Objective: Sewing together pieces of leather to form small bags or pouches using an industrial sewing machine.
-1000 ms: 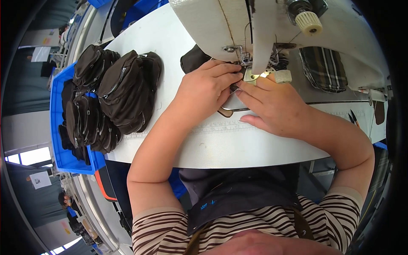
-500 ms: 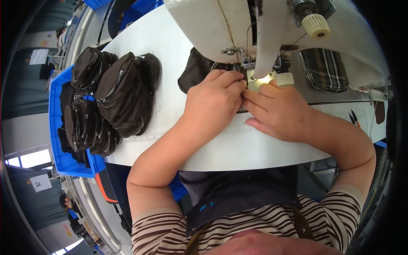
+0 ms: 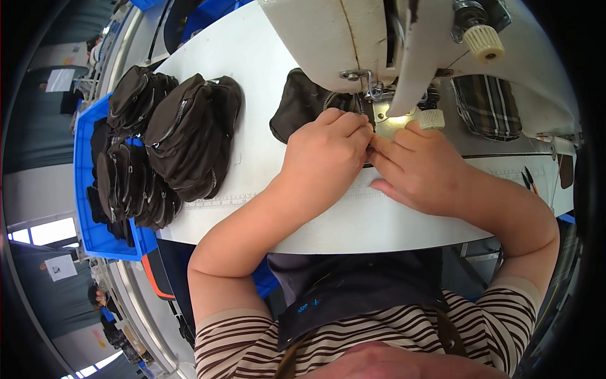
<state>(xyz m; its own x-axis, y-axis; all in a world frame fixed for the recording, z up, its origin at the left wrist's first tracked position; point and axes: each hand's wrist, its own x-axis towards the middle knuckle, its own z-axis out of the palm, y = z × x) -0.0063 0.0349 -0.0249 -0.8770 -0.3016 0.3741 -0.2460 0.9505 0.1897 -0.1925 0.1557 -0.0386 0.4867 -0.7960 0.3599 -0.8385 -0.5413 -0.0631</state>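
A dark brown fabric pouch [image 3: 293,104] with a metal zipper lies left of the needle area of a white sewing machine [image 3: 328,38]. My left hand [image 3: 331,148] is closed on its near edge, fingers bent and bunched together. My right hand [image 3: 420,167] is beside the lit metal needle plate [image 3: 382,114], its foremost fingertips meeting those of my left hand. Its other fingers are curled, and the thumb sits lower, over the table. Whatever is between the right fingertips is hidden. The hands also cover part of the pouch.
At left, several dark brown zippered bags [image 3: 189,139] are heaped in and beside a blue bin [image 3: 85,215]. A plaid fabric bundle [image 3: 487,107] lies behind the right hand. Pen-like tools [image 3: 530,180] rest on the right of the white table [image 3: 315,230].
The whole view has shifted slightly, with the machine appearing farther right. Both hands keep nearly the same grip and place at the pouch's edge.
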